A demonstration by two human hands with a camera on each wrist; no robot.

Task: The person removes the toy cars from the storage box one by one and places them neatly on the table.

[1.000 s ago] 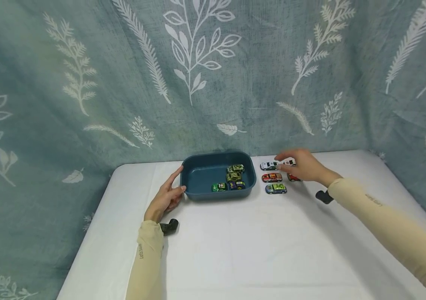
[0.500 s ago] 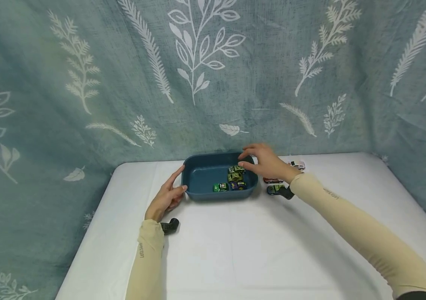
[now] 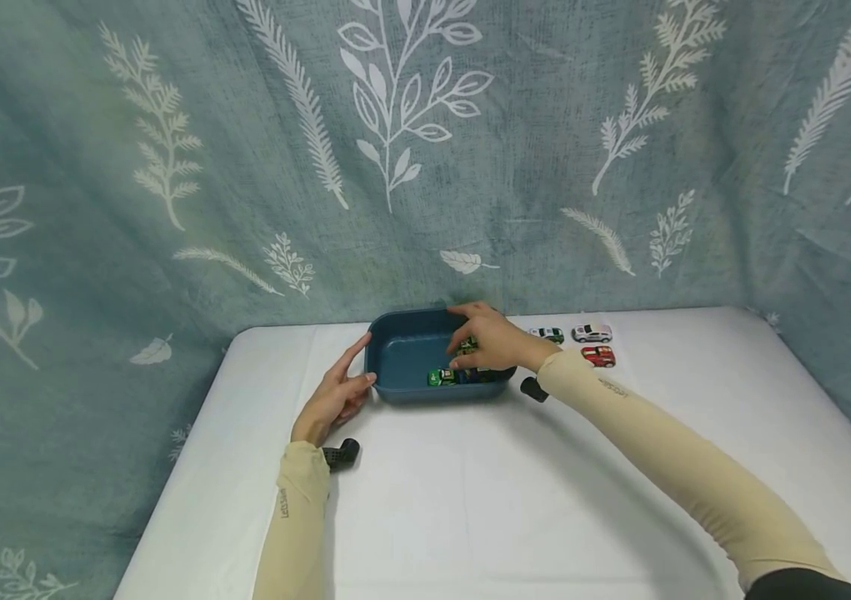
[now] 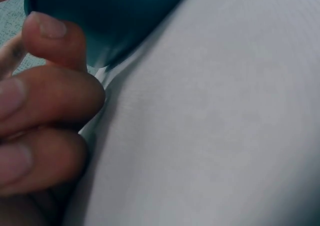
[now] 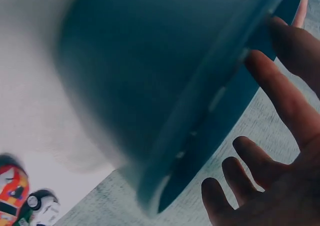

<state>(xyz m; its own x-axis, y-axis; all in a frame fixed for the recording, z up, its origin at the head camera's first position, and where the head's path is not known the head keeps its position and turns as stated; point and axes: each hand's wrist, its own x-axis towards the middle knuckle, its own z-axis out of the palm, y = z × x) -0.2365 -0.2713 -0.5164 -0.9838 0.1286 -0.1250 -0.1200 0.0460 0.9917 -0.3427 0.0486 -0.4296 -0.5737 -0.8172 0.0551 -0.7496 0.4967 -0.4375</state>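
A dark blue plastic bin point(image 3: 402, 397) lies near the back of the table. Its left end is held by my left hand point(image 3: 332, 393), thumb and forefinger at the rim and the other fingers curled below, as the left wrist view shows. Inside the bin's right side are a green toy car point(image 3: 440, 377) and others partly covered. My right hand point(image 3: 491, 340) reaches over them, fingers spread and thumb apart from the forefinger; no car shows between them in the right wrist view. Right of the bin stand a white-and-green car point(image 3: 547, 335), a white car point(image 3: 592, 333) and a red car point(image 3: 598, 357).
A white cloth point(image 3: 410, 517) covers the table. Green fabric with white leaf prints point(image 3: 282, 167) hangs right behind the bin and the cars. A black wrist device point(image 3: 342, 454) sticks out from the left sleeve. The right forearm blocks part of the view beside the bin.
My right hand has moved left from the cars on the table, over the bin's right end, and down among the cars inside. My left hand has stayed at the bin's left end.
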